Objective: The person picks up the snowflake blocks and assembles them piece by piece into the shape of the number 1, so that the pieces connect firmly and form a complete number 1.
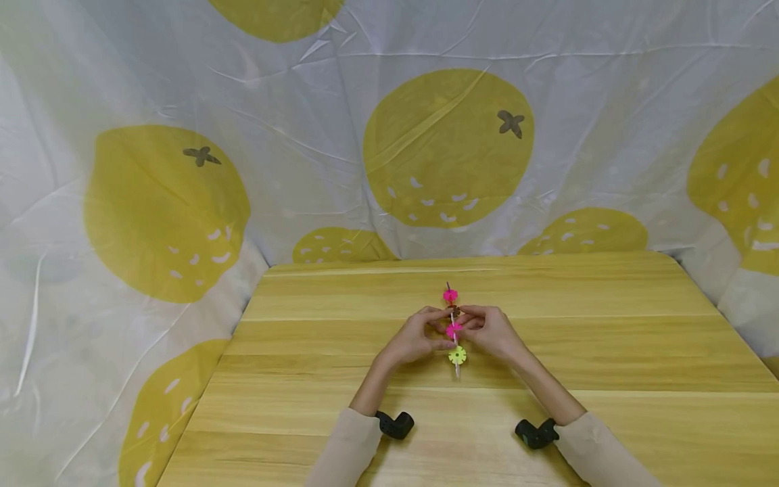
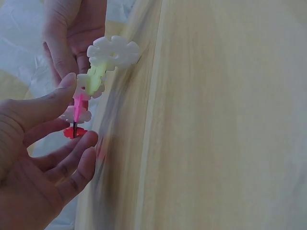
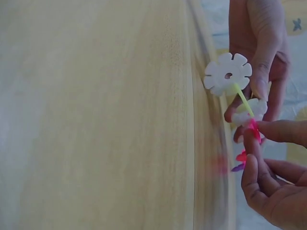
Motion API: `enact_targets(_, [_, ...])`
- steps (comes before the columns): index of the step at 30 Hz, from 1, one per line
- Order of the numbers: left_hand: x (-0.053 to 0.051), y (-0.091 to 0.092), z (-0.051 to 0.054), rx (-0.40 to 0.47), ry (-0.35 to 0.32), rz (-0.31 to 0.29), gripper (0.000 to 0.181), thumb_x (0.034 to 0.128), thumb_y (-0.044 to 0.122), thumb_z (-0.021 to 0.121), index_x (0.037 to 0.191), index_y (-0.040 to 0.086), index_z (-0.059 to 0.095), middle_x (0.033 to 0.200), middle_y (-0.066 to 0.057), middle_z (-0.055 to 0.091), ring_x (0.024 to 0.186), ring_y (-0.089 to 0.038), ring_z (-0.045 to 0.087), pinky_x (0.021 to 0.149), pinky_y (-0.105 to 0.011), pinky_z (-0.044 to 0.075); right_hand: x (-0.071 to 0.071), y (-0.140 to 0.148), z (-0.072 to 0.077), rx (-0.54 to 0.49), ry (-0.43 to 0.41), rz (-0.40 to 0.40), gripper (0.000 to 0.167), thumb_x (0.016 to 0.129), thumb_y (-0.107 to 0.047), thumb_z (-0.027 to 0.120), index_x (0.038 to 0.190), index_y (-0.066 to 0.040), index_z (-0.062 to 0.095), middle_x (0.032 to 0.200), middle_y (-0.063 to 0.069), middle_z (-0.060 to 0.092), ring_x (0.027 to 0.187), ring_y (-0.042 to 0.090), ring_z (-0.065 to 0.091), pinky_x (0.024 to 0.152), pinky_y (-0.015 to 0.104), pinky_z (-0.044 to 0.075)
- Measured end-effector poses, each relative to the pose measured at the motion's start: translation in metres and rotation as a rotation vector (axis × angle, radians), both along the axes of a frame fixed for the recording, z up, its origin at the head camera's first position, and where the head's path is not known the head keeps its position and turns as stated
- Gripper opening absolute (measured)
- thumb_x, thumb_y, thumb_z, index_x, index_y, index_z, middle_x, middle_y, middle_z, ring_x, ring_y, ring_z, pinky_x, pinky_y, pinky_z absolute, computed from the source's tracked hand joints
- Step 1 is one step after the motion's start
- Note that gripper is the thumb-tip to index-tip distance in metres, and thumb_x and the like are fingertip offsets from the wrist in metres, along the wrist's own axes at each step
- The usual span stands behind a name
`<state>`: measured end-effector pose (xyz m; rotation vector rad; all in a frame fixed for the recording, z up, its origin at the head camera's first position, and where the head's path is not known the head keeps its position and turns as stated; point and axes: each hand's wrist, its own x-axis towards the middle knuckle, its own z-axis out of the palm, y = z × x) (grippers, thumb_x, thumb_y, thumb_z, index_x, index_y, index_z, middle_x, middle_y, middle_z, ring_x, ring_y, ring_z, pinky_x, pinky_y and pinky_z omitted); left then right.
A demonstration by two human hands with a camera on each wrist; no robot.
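Observation:
A chain of slotted, flower-shaped plastic discs is held by both hands above the table. In the head view it runs away from the person, with a yellow disc [image 1: 457, 355] near the close end, a bright pink disc [image 1: 453, 330] mid-chain and another pink disc [image 1: 450, 295] farther off. A white disc [image 2: 112, 51] ends the chain on the near side; a purple disc [image 3: 238, 167] shows at the far side. My right hand [image 1: 494, 331] pinches the middle pink disc between thumb and forefinger. From the left, my left hand [image 1: 416, 338] grips the chain, thumb nearer the yellow disc. Fingers hide some discs.
The wooden table [image 1: 304, 406] lies beneath both forearms. Behind it and at the left hangs a pale cloth [image 1: 292, 155] printed with yellow fruit. Black wrist devices sit at the left cuff [image 1: 359, 433] and the right cuff [image 1: 590, 439].

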<state>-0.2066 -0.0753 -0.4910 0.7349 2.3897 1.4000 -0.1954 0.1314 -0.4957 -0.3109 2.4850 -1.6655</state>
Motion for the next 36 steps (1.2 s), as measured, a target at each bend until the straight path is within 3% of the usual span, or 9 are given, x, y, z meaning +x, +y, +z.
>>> enact_targets(8, [-0.001,0.0012,-0.0032,-0.063,0.04,0.014,0.07,0.0898,0.016,0.082,0.152,0.006,0.051,0.141,-0.012,0.057,0.125,-0.031,0.06,0.106,-0.045,0.052,-0.0017,-0.0004,-0.0025,0.001,0.005,-0.015,0.052,0.091,0.004,0.072,0.14,0.013,0.056,0.109,0.023,0.072,0.092,0.023,0.072,0.074,0.017,0.055])
enact_targets(16, [-0.0023,0.0007,-0.0064,-0.149,0.105,0.023,0.069,0.0912,0.024,0.081,0.152,0.008,0.052,0.155,-0.009,0.05,0.146,-0.032,0.042,0.12,-0.053,0.038,-0.0018,-0.0023,-0.0023,0.018,-0.016,-0.023,0.054,0.09,0.004,0.073,0.14,0.011,0.056,0.107,0.022,0.074,0.089,0.02,0.071,0.072,0.018,0.054])
enact_targets(21, [-0.0013,-0.0001,-0.0062,-0.202,0.12,0.039,0.067,0.0917,0.026,0.081,0.151,0.012,0.054,0.159,-0.005,0.05,0.142,-0.029,0.044,0.118,-0.05,0.037,-0.0003,-0.002,-0.0017,0.031,-0.033,0.0,0.057,0.089,0.004,0.074,0.142,0.012,0.054,0.107,0.023,0.074,0.09,0.022,0.072,0.07,0.019,0.053])
enact_targets(27, [-0.001,-0.0028,-0.0077,-0.261,0.164,0.056,0.064,0.0903,0.029,0.082,0.148,0.014,0.058,0.157,0.0,0.053,0.14,-0.023,0.047,0.101,-0.039,0.032,0.0003,-0.0012,-0.0027,0.026,-0.059,0.026,0.059,0.089,0.006,0.074,0.144,0.01,0.052,0.104,0.021,0.074,0.088,0.022,0.073,0.07,0.019,0.051])
enact_targets(36, [-0.0016,-0.0063,-0.0083,-0.249,0.156,0.035,0.063,0.0911,0.026,0.081,0.148,0.012,0.058,0.155,-0.002,0.055,0.143,-0.024,0.046,0.113,-0.047,0.032,-0.0009,-0.0001,-0.0057,0.001,-0.051,0.051,0.06,0.089,0.006,0.075,0.144,0.011,0.051,0.104,0.023,0.072,0.088,0.024,0.073,0.07,0.02,0.053])
